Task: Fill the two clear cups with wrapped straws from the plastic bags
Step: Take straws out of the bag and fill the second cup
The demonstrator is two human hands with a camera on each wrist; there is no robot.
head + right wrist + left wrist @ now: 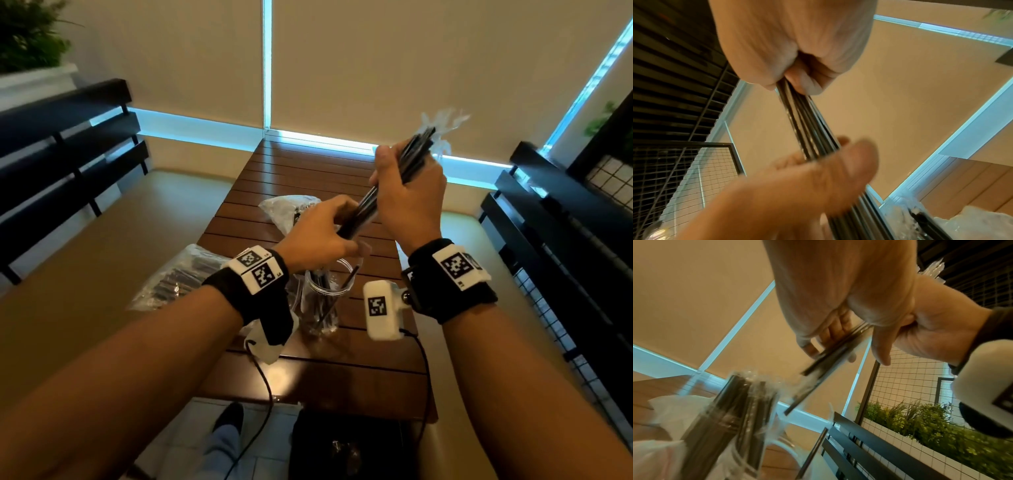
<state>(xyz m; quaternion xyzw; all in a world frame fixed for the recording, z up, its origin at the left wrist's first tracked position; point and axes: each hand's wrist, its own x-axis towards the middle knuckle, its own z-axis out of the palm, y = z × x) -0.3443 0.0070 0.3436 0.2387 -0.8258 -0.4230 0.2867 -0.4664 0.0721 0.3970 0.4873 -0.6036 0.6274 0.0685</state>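
Note:
A bundle of black wrapped straws (369,201) slants up to the right above the wooden table (308,171), its clear wrapper tails fanned at the top. My right hand (407,195) grips the bundle's upper half and my left hand (318,236) holds its lower end. Directly below the left hand stands a clear cup (325,298) holding several straws. In the left wrist view that cup (731,418) is close and blurred, with the held straws (830,356) above it. The right wrist view shows the straws (807,126) running from my fist to the left hand (807,178). I see only one cup.
One plastic bag of straws (171,277) lies at the table's left edge, another bag (291,209) further back. Dark slatted benches (68,144) flank the table, with a wire mesh partition (613,178) on the right. Cables hang from my wrists over the table's near edge.

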